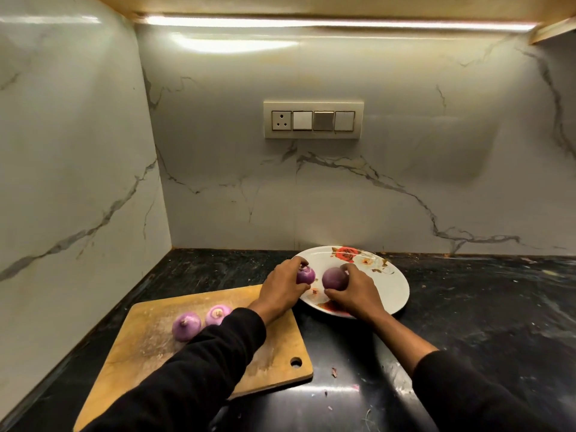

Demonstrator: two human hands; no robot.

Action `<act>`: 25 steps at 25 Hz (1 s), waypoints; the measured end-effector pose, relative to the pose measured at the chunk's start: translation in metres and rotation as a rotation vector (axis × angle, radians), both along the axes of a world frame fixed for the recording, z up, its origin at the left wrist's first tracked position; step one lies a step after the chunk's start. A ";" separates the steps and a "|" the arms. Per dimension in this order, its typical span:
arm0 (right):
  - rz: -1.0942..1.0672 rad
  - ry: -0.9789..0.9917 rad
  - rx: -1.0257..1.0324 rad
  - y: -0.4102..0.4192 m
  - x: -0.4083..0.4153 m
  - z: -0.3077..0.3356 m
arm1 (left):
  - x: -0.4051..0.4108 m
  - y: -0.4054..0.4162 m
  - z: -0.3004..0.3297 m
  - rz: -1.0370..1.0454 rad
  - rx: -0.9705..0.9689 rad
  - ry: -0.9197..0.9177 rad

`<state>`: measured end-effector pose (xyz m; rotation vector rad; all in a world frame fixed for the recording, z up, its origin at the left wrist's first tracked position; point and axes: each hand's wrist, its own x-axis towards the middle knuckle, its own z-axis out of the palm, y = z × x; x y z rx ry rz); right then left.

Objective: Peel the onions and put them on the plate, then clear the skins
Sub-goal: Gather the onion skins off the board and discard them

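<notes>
Take the plate point(389, 286) as your marker: it sits on the dark surface point(483, 307) close to the back wall, a wide, shallow white dish with a flower print, stiff and probably breakable, so set things down on it rather than drop them. Just to the left of the plate, its near corner almost touching the rim, lies the wooden cutting board point(149, 363), flat and rigid, and likely to slide on the polished stone if you push across it. On the plate itself your left hand point(280, 291) is curled around one onion point(306, 275) at the rim's left side, and your right hand point(355, 294) is wrapped around a second onion point(334, 278) near the middle, fingers over the top and thumb on the near side; both hands are closed on their onions, which rest on or just above the dish. Left of the plate, two more onions point(186, 326) point(218, 314) sit side by side on the board, root tufts up, looking pale and already stripped. Judge them as firm, dense and fairly light, but round and smooth, and a peeled surface tends to be damp and slick, so they will roll and may squirt out of a pinch. Cup each one across its widest part with the fingers spread, not by the root tuft. In front of the plate, toward you, small skin scraps point(334, 371) lie on the surface: thin, papery and weightless, better swept together than picked singly.
</notes>
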<state>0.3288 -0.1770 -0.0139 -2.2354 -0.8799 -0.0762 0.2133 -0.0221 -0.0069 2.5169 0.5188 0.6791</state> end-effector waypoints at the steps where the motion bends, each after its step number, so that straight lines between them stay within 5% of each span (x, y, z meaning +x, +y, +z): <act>1: 0.010 -0.016 0.006 -0.002 -0.007 0.004 | -0.009 -0.001 0.003 0.006 0.009 -0.020; 10: 0.179 -0.117 0.076 0.003 -0.101 0.031 | -0.130 -0.019 0.029 0.079 0.050 -0.182; 25: 0.384 -0.109 0.024 0.044 -0.218 -0.003 | -0.265 -0.020 -0.002 0.278 0.075 -0.131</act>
